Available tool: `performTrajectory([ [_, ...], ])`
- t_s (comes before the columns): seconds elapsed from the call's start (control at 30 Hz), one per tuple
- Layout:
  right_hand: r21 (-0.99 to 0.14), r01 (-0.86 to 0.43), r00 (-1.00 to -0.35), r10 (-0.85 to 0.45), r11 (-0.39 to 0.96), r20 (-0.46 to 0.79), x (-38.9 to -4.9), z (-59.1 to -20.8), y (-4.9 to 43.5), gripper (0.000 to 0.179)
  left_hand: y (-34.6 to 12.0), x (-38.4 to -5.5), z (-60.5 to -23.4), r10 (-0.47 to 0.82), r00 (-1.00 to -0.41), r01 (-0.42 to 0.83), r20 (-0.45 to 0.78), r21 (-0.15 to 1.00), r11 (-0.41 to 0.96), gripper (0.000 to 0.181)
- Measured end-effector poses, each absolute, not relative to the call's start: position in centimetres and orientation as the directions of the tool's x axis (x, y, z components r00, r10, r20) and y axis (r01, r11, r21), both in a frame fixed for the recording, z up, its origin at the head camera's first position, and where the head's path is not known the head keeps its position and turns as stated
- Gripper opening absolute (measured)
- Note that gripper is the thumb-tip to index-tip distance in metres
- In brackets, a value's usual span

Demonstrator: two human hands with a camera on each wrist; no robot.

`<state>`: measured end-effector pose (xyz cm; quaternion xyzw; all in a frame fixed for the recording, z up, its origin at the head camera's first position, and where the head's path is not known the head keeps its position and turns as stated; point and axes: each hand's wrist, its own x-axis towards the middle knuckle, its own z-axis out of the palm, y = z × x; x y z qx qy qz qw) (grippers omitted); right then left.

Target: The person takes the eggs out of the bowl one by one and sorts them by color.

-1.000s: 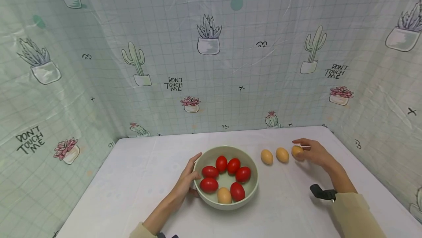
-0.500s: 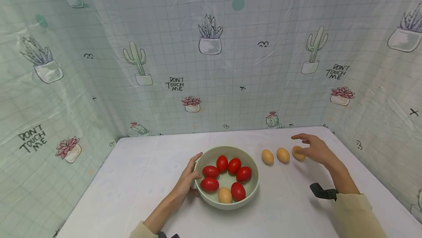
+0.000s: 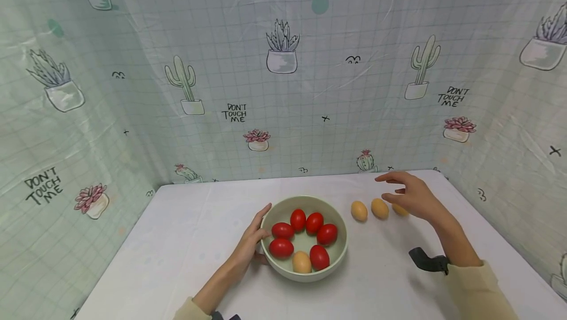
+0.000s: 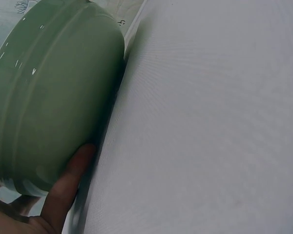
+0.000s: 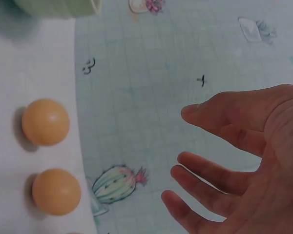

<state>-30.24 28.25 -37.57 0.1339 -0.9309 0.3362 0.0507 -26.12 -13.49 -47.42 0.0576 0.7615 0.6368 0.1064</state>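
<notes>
A pale green bowl stands on the white table, holding several red eggs and one tan egg. My left hand grips its left side, thumb at the rim; in the left wrist view a finger lies low against the bowl's outer wall. To the right, tan eggs lie in a row of three. Over the row's right end hovers my right hand, fingers spread and nothing in them, partly hiding the rightmost egg. Two tan eggs show whole in the right wrist view, apart from the fingers.
Behind the white table hangs a cactus-print sheet, which also encloses both sides. A black wrist mount sticks out from the right wrist above the tabletop.
My right hand has let go of the rightmost tan egg, lifted and shifted left, its fingers opening wider. That egg stays on the table. Left hand and bowl have stayed put.
</notes>
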Motion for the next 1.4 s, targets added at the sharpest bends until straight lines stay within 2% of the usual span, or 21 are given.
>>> performTrajectory([
  [0.33,-0.589,-0.442,-0.897,-0.333,0.677,0.29,-28.7,-36.6,25.2,0.04,-13.5,-26.1,-47.4,0.214,-0.973,-0.046,-0.084,0.983,0.175,0.068],
  [0.63,-0.565,-0.556,-0.829,-0.456,0.61,0.324,-28.1,-36.9,22.1,0.037,-13.5,-26.2,-47.4,0.222,-0.972,-0.043,-0.079,0.985,0.165,0.068],
  [0.8,-0.586,-0.594,-0.789,-0.539,0.551,0.294,-27.9,-37.0,20.3,0.036,-13.5,-26.1,-47.4,0.226,-0.971,-0.042,-0.08,0.985,0.168,0.069],
  [1.17,-0.68,-0.565,-0.732,-0.663,0.466,0.154,-27.4,-37.6,16.0,0.033,-13.7,-25.9,-47.3,0.229,-0.97,-0.043,-0.081,0.985,0.169,0.07],
  [1.4,-0.678,-0.581,-0.677,-0.73,0.451,0.095,-26.8,-38.2,13.5,0.034,-13.8,-25.7,-47.3,0.233,-0.969,-0.038,-0.078,0.985,0.171,0.072],
])
